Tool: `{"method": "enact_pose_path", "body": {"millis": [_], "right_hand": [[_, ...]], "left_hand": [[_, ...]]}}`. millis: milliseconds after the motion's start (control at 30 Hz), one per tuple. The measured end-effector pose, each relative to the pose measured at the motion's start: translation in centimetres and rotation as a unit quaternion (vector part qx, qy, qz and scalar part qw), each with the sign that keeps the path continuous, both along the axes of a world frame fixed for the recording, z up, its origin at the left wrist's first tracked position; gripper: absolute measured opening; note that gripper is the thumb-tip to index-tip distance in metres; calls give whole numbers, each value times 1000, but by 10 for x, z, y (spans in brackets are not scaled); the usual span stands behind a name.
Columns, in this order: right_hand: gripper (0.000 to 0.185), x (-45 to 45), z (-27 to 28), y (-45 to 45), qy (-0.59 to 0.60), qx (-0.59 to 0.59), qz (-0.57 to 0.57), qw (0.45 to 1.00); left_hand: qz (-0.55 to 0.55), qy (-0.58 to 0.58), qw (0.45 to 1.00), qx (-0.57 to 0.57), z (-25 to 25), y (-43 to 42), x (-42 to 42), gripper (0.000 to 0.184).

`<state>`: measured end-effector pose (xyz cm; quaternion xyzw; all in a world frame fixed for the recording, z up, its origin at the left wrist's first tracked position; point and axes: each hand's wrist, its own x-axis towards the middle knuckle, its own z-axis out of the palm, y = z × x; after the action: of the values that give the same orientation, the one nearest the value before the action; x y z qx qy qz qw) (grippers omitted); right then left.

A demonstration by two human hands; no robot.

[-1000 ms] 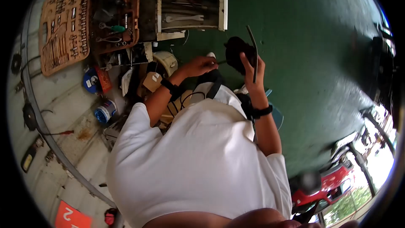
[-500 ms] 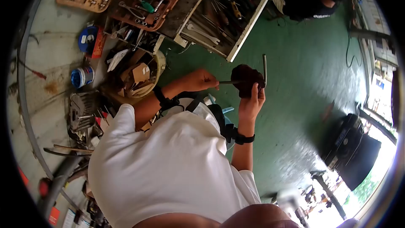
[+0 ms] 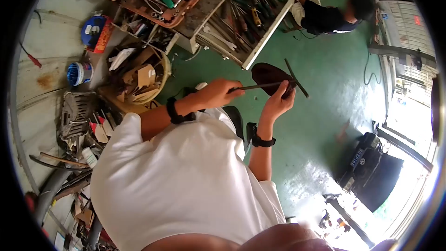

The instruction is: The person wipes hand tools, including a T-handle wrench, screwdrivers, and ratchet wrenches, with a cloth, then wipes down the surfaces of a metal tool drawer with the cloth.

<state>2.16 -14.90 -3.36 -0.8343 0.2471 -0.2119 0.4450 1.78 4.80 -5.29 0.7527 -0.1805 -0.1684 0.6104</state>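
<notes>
My left hand (image 3: 220, 94) is closed round the near end of a thin metal rod (image 3: 258, 86), which reaches right to a dark brown rounded part (image 3: 269, 75). Fingers and thumb of my right hand (image 3: 279, 102) pinch the lower right side of that dark part. Across its right side stands a second, greyish rod (image 3: 296, 78), slanting down to the right. Where the two rods meet the part is too small to tell.
An open tool drawer (image 3: 251, 23) holds screwdrivers and a wrench. Beside it lie a socket tray (image 3: 162, 7), a bin of cardboard (image 3: 146, 76) and a blue tub (image 3: 80, 73). A person (image 3: 325, 16) sits beyond; a black car (image 3: 364, 162) is at right.
The view has swung, bringing the drawer, the other person and the black car into sight. The dark part and the rods have tilted, and the rod in my left hand now lies across the part.
</notes>
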Motion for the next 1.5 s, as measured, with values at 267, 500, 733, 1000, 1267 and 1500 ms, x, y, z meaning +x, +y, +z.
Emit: {"method": "enact_pose_path", "body": {"millis": [267, 500, 733, 1000, 1267, 1500], "right_hand": [[24, -33, 20, -20, -153, -107, -79, 979], [54, -36, 19, -20, -150, -124, 170, 966], [23, -21, 12, -27, -33, -90, 359, 929], [33, 6, 46, -4, 137, 51, 555, 819], [59, 40, 1, -35, 233, 260, 584, 733], [59, 59, -17, -45, 362, 384, 268, 806]], "left_hand": [[11, -31, 998, 57, -8, 28, 0, 25], [-81, -17, 994, 75, -3, 52, -8, 24], [-43, 6, 999, 21, -11, 77, -32, 24], [-77, 89, 991, -66, -48, 98, -56, 29], [5, 122, 992, 2, -38, 76, -72, 34], [137, 87, 981, 103, -57, 5, -61, 37]]}}
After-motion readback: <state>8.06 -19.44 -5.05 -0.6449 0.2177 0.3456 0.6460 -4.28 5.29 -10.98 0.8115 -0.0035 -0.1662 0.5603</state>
